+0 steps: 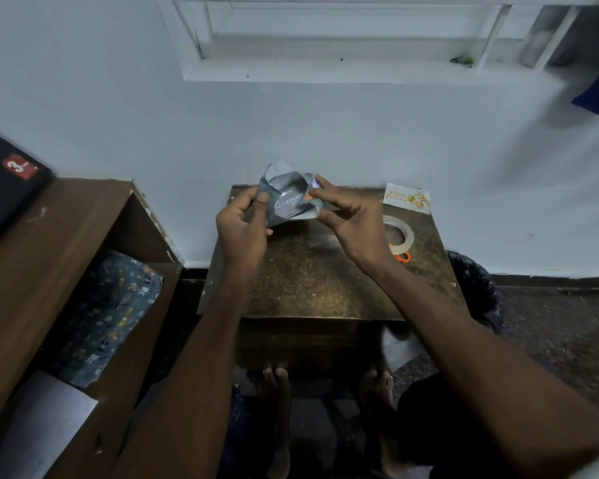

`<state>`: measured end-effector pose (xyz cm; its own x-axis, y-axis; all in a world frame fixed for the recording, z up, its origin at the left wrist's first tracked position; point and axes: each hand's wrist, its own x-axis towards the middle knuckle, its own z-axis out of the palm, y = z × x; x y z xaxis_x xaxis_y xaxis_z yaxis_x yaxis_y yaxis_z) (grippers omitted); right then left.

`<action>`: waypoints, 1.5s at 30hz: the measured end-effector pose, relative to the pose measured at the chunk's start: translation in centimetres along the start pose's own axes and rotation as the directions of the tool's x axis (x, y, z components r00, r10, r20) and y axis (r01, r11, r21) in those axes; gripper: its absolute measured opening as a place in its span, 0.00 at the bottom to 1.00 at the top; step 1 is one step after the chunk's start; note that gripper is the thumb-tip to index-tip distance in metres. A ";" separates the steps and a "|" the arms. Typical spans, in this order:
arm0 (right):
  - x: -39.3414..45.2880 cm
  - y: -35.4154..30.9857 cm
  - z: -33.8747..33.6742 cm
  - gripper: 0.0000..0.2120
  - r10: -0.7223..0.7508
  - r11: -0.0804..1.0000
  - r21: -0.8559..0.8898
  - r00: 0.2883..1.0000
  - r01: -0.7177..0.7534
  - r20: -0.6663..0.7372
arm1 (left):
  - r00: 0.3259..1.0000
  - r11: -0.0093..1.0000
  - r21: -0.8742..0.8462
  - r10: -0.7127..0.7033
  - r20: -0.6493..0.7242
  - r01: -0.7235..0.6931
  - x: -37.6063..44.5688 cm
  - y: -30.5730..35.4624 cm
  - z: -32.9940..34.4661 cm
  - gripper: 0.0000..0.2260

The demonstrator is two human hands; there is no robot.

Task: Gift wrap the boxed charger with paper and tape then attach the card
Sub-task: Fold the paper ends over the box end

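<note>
Silvery-grey wrapping paper (280, 177) is bunched loosely round the small boxed charger (291, 203), whose printed face is not yet covered — the person holds the parcel in the air, above the far edge of the dark speckled wooden table (312, 274), probably so the loose flaps can be turned and folded from both sides. The left hand (244, 224) has its grip closed on the left end of the parcel, thumb pressed along the paper's edge to keep that side steady. The right hand (348, 221) pinches a flap at the right end between thumb and forefinger, its other fingers spread loosely; I judge it is folding that end in. No tape is on the paper that I can see.

The clear roll of tape (400, 236) lies flat on the table just right of the right hand, partly over orange-handled scissors (403, 256), and the white birthday card with gold lettering (407, 198) lies behind it near the wall — all kept within easy reach for later steps.

At left, an open brown wooden shelf unit (83, 209) holds a crumpled dark patterned sheet of wrapping paper (111, 316). A bin lined with a black bag (474, 285) stands right of the table; its contents are hidden.
</note>
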<state>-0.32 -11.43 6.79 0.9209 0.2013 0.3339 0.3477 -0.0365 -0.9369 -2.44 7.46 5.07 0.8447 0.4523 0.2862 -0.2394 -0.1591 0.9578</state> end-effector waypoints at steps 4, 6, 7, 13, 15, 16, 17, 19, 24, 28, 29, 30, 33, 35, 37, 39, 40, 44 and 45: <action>0.4 0.7 -0.1 0.19 -0.067 0.994 -0.090 0.997 0.070 0.030 | 0.999 0.999 -0.026 -0.030 -0.030 0.030 0.1 0.0 0.2 0.10; 0.6 0.9 -0.3 0.20 -0.095 0.984 -0.146 0.994 0.101 0.049 | 0.998 0.999 -0.021 -0.038 -0.046 0.037 0.2 0.0 0.2 0.11; 0.7 0.9 -0.5 0.21 -0.106 0.978 -0.173 0.993 0.115 0.059 | 0.998 0.999 -0.019 -0.039 -0.048 0.038 0.3 -0.1 0.1 0.11; 1.1 0.0 -0.6 0.21 -0.275 0.891 -0.337 0.952 0.305 0.133 | 0.997 0.995 -0.086 -0.053 -0.050 0.048 0.4 0.7 -0.3 0.10; 1.2 -0.9 -0.4 0.22 -0.331 0.845 -0.402 0.935 0.352 0.123 | 0.993 0.977 -0.197 -0.093 -0.071 0.078 0.6 1.4 -0.6 0.08; 1.2 -1.3 -0.3 0.23 -0.367 0.818 -0.431 0.922 0.382 0.121 | 0.990 0.965 -0.245 -0.115 -0.080 0.092 0.8 1.7 -0.9 0.08; 1.1 -1.7 -0.1 0.23 -0.403 0.788 -0.455 0.906 0.415 0.129 | 0.987 0.953 -0.283 -0.138 -0.085 0.109 1.0 1.9 -1.1 0.08; 1.0 -2.0 0.1 0.22 -0.467 0.722 -0.504 0.871 0.474 0.151 | 0.983 0.940 -0.312 -0.169 -0.073 0.139 1.1 2.1 -1.3 0.10; 0.2 -1.5 -0.1 0.22 -0.421 0.753 -0.473 0.887 0.458 0.189 | 0.991 0.940 -0.318 -0.136 -0.003 0.128 0.7 1.9 -1.0 0.11; 0.0 -1.2 -0.1 0.25 -0.418 0.751 -0.470 0.885 0.464 0.204 | 0.996 0.937 -0.343 -0.081 -0.028 0.067 0.7 1.8 -0.8 0.04; 0.1 -1.0 0.0 0.26 -0.414 0.754 -0.473 0.889 0.456 0.195 | 0.996 0.935 -0.349 -0.079 -0.029 0.064 0.6 1.8 -0.8 0.06; 0.2 -0.9 0.0 0.27 -0.407 0.761 -0.474 0.895 0.444 0.185 | 0.997 0.931 -0.359 -0.074 -0.024 0.061 0.4 1.9 -0.7 0.07; 0.5 -0.8 -0.1 0.27 -0.396 0.780 -0.464 0.905 0.421 0.155 | 1.000 0.940 -0.339 -0.027 -0.002 0.025 0.2 1.9 -0.6 0.06; 0.5 -1.0 -0.2 0.26 -0.377 0.802 -0.447 0.916 0.396 0.136 | 1.000 0.949 -0.315 -0.001 0.022 0.008 0.1 2.1 -0.6 0.08; 0.4 -1.4 -0.3 0.25 -0.329 0.850 -0.397 0.937 0.347 0.115 | 0.999 0.950 -0.313 -0.004 0.050 0.020 0.1 2.0 -0.7 0.09; 0.0 -1.9 -0.3 0.22 -0.271 0.907 -0.304 0.957 0.291 0.107 | 0.997 0.947 -0.319 -0.024 0.079 0.048 -0.1 2.0 -0.9 0.08; -0.2 -2.2 -0.2 0.19 -0.233 0.937 -0.243 0.968 0.250 0.097 | 0.996 0.945 -0.321 -0.033 0.087 0.059 -0.1 2.1 -1.0 0.08; -0.6 -3.1 -0.2 0.08 -0.029 1.000 -0.008 0.998 0.029 -0.052 | 0.988 0.959 -0.277 -0.025 0.154 0.067 -0.6 2.5 -1.3 0.08; -0.7 -3.1 -0.3 0.05 -0.008 1.000 -0.014 0.996 0.007 -0.087 | 0.984 0.964 -0.259 -0.013 0.179 0.060 -0.8 2.7 -1.2 0.07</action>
<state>-1.94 -11.71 9.48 0.9300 0.1160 0.3488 0.3561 -0.0489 -0.9332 -4.35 7.72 7.46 0.9198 0.2896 0.2647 -0.3043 0.1007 0.9472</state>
